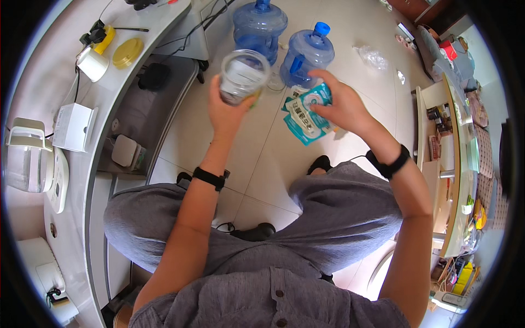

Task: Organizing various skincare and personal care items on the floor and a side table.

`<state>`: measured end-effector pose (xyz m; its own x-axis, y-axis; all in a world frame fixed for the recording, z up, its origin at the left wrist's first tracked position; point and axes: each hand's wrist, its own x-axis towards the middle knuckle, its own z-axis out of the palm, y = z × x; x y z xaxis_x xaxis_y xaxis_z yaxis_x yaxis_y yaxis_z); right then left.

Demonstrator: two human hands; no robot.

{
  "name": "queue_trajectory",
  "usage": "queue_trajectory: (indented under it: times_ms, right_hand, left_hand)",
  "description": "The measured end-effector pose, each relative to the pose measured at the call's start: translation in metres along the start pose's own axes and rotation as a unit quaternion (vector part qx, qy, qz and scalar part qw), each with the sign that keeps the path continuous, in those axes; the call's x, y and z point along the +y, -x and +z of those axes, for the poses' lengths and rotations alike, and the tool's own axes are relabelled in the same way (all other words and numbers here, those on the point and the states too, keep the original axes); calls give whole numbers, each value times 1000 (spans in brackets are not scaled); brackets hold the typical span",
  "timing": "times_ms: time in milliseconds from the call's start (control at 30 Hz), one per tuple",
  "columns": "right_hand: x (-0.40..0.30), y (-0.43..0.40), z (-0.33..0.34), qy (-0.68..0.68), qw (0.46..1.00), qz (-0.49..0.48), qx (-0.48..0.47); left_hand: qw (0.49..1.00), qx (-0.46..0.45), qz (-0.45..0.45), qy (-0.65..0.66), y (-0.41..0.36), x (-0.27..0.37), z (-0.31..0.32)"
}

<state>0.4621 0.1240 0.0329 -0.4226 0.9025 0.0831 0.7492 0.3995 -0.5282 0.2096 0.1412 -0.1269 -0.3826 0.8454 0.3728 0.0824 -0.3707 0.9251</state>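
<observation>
My left hand [229,104] grips a clear plastic tub [245,74], its round rim turned up towards me and a pale, printed piece showing through it. Several teal and white printed packets [305,117] are pinched in my right hand [342,102], fanned out over the tiled floor. Beyond the two hands stand a large blue water jug [260,30] and a second jug with a blue cap [309,51]. The tub is near the first jug in view; whether they touch cannot be told.
Along the left runs a grey cabinet top [78,180] with a glass kettle [28,164], a white box [74,127], a white cup [93,64] and a yellow lid [128,53]. A crumpled clear bag [372,57] lies on the floor. A table with shelves [451,164] stands at the right.
</observation>
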Motion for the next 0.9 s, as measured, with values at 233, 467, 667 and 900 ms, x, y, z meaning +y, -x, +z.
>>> queue_trajectory:
  times_ms: [233, 467, 667, 900]
  right_hand:
    - [162, -13, 168, 42, 968, 112, -219]
    - [206, 14, 235, 240, 954, 130, -126]
    - [130, -29, 175, -687, 675, 265, -51]
    - [109, -24, 156, -798, 558, 127, -190]
  left_hand:
    - [997, 4, -4, -77, -9, -23, -24]
    - [999, -40, -28, 22, -1, -46, -16]
    - [944, -44, -118, 306, 6, -25, -1]
    - [914, -118, -96, 377, 27, 9, 28]
